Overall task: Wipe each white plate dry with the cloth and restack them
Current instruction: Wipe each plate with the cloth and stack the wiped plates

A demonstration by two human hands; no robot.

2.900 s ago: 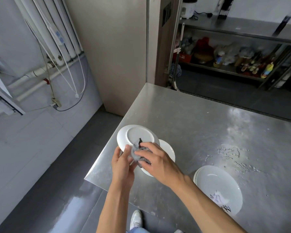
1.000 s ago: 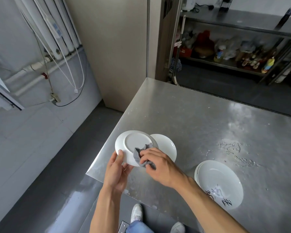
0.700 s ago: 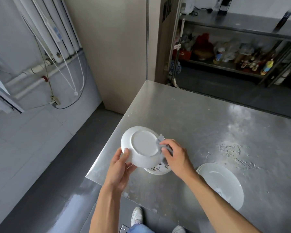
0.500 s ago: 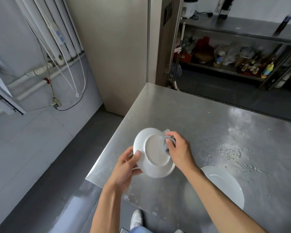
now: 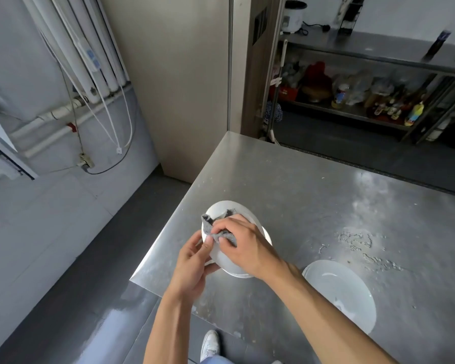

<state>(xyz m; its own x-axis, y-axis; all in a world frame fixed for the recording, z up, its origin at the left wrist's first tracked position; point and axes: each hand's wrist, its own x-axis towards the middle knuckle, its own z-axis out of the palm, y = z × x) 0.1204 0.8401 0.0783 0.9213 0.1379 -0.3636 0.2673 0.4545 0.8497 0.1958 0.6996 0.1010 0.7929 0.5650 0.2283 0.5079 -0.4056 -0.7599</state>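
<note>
A steel table fills the right of the scene. On its near right part lies a flat white plate, well apart from the hands. Over the near left corner a second white plate is held tilted, off the surface. The right hand lies across it, fingers curled round a grey cloth and pressing it to the plate. The left hand grips the plate's near left rim, thumb on its face just beside the cloth
</note>
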